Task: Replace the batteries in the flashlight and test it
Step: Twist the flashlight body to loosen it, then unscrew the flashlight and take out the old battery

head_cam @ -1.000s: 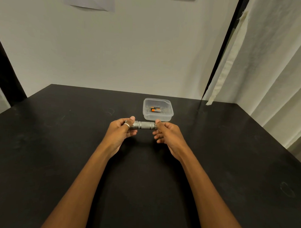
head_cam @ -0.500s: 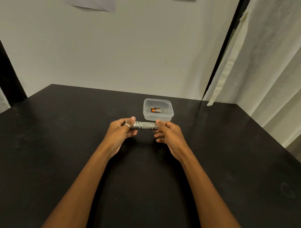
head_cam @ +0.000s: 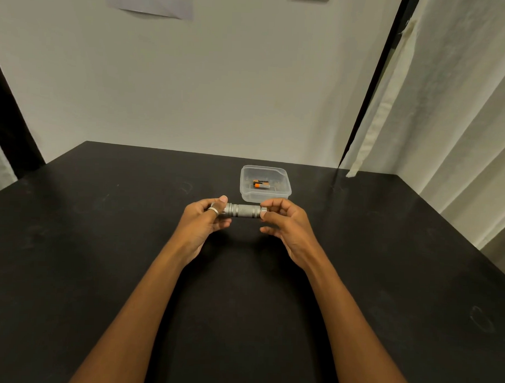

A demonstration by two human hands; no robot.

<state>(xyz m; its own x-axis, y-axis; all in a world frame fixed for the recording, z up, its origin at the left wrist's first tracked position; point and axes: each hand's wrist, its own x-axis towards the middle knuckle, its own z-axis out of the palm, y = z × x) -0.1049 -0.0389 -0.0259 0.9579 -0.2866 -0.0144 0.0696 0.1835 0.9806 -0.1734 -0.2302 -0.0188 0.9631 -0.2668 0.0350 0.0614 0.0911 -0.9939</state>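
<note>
Left grip (head_cam: pixel 201 221) & right grip (head_cam: pixel 288 221) each pinch one end of a silver flashlight (head_cam: pixel 245 211), held level above black worktop (head_cam: pixel 100 243). Clear tub (head_cam: pixel 263 196) w/ batteries (head_cam: pixel 261 184) just beyond, at 12 o'clock.

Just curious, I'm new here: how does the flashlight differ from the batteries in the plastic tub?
The flashlight is plain grey metal; the batteries are black with orange ends. The flashlight looks longer and thicker than the batteries. The left hand and right hand grip the flashlight's ends; the batteries lie untouched in the clear tub. Both lie sideways.
</note>
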